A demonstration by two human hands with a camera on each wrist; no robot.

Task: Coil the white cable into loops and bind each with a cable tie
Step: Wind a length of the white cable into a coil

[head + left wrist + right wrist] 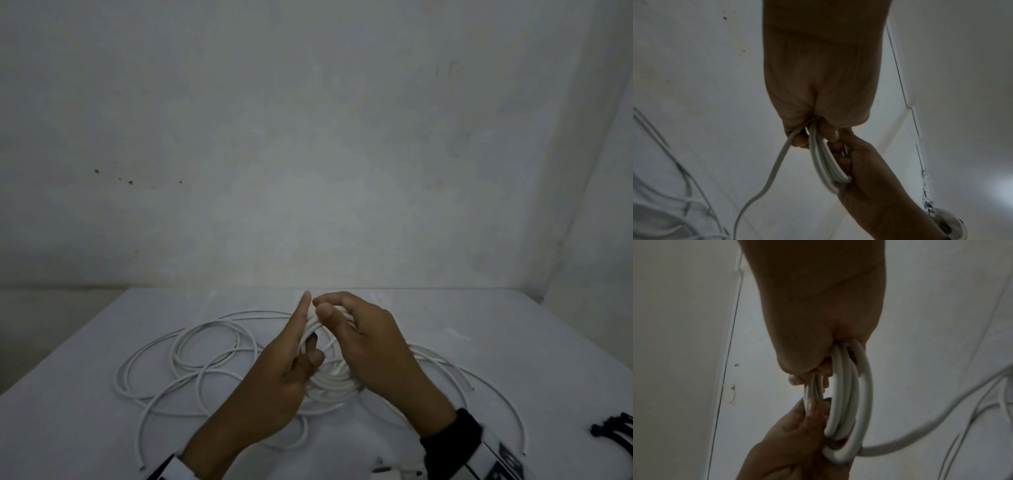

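- Sitting between the two hands is a small bundle of loops (330, 378) made from the white cable (191, 346), held up just above the desk (68, 411).
- The loops stand on edge, and their long way runs from one hand across to the other.
- The left hand (274, 370) has its fingers (797, 139) curled around one end of the bundle, gripping it.
- The right hand (366, 342) grips the other end with its fingers (795, 379) wrapped around the strands.
- One loose strand (920, 433) hangs out of the bundle and runs down to the rest of the cable, which lies in big messy rings on the desk, mostly on the left side.
- The black cable ties (613, 428) lie near the desk's right edge, well apart from the bundle. The right hand is nearer to them, so I think it should reach for one while the left hand keeps holding the loops.
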